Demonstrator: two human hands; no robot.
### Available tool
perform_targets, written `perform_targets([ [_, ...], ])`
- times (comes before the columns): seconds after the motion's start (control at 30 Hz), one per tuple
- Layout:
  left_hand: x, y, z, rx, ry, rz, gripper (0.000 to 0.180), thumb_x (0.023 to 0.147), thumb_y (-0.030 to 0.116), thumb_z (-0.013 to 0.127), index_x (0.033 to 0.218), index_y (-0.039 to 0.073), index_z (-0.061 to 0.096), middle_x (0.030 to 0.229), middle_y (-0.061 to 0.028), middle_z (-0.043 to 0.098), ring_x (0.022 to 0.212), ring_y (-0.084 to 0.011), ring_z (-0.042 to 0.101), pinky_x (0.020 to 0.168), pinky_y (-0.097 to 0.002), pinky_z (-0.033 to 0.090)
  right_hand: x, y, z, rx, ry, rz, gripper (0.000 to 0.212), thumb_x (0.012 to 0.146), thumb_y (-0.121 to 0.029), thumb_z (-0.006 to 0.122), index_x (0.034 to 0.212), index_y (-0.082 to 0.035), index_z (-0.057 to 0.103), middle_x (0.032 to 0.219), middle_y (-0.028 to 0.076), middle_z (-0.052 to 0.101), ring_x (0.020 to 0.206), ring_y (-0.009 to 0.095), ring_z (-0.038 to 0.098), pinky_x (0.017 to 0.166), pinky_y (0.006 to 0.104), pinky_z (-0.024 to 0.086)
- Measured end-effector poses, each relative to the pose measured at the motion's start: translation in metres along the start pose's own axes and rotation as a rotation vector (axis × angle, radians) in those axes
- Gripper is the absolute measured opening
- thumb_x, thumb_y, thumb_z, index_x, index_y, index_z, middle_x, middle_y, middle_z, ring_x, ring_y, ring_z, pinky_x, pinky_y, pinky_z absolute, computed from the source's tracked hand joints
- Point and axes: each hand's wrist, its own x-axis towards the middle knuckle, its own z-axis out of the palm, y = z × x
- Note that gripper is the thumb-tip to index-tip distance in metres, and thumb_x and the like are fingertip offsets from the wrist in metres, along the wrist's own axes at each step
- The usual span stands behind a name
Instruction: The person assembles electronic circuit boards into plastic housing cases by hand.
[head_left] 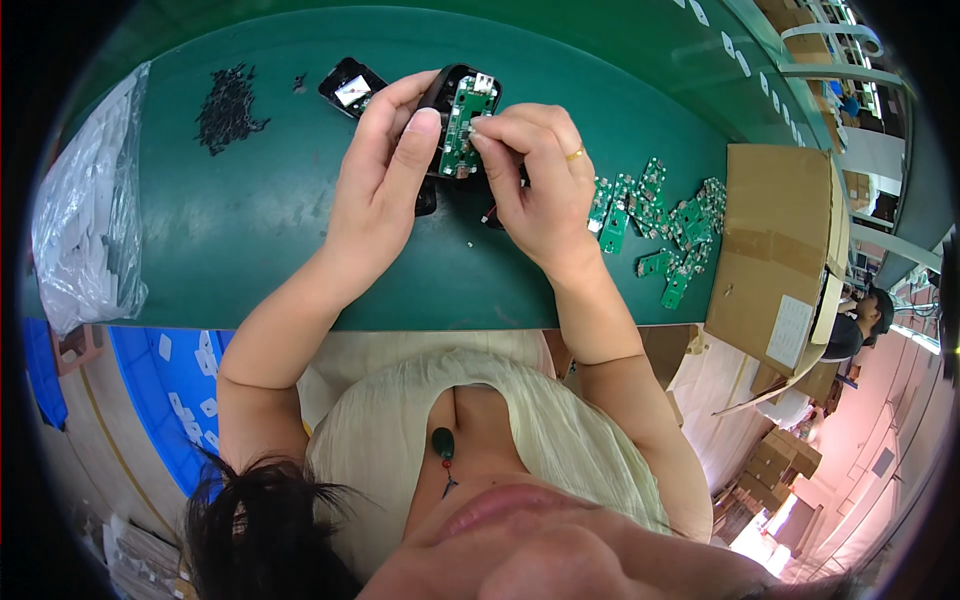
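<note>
Left hand [385, 170] wrapped round the black casing [440, 95], thumb pressed on its green circuit board [461, 125]. Right hand [540, 185] pinched the board's edge; 1 pile of loose boards [660, 225] lay nearby

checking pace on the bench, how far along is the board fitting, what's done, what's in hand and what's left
Done: hard to tell; one open black casing lies apart on the green table. In hand: left hand holds a black casing with a green circuit board; right hand pinches the board. Left: a pile of loose boards waits beside the cardboard box.
</note>
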Motion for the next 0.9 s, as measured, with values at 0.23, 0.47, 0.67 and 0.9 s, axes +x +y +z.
perform_targets([
  [0.23,-0.001,-0.007,0.003,0.102,-0.035,0.095,0.036,0.096,0.018,0.041,0.125,-0.002,0.036,0.117,-0.0105,0.05,0.104,-0.0127,0.049,0.089,-0.0258,0.04,0.002,-0.001,0.001,-0.034,-0.017,-0.007,0.022,0.069,0.004,0.066,0.088,-0.003,0.056,0.079,0.008,0.054,0.068,0.024,0.054,0.055,0.032,0.046],
  [0.47,0.004,-0.013,0.003,0.138,-0.034,0.207,0.037,0.093,0.014,0.047,0.125,-0.001,0.035,0.116,-0.0109,0.049,0.103,-0.0142,0.049,0.089,-0.0269,0.04,0.002,0.005,0.004,-0.113,-0.021,-0.053,0.028,0.068,0.005,0.066,0.092,-0.003,0.055,0.084,0.01,0.054,0.07,0.025,0.054,0.056,0.0316,0.046],
  [0.67,0.003,-0.003,0.001,-0.094,0.063,0.019,0.034,0.089,0.003,0.049,0.12,-0.002,0.037,0.109,-0.0106,0.052,0.099,-0.0121,0.052,0.086,-0.0251,0.042,0.002,-0.004,0.004,0.094,0.055,0.158,0.048,0.071,-0.001,0.068,0.115,-0.004,0.049,0.111,0.014,0.049,0.099,0.025,0.05,0.071,0.0325,0.047],
  [0.9,0.001,-0.006,-0.002,-0.008,0.015,0.01,0.03,0.089,0.005,0.049,0.118,0.0,0.041,0.106,-0.007,0.054,0.093,-0.0105,0.053,0.08,-0.0236,0.044,-0.002,-0.01,0.004,0.676,-0.214,0.569,0.047,0.082,-0.001,0.059,0.125,-0.001,0.042,0.117,0.012,0.051,0.099,0.02,0.055,0.084,0.0313,0.046],
])
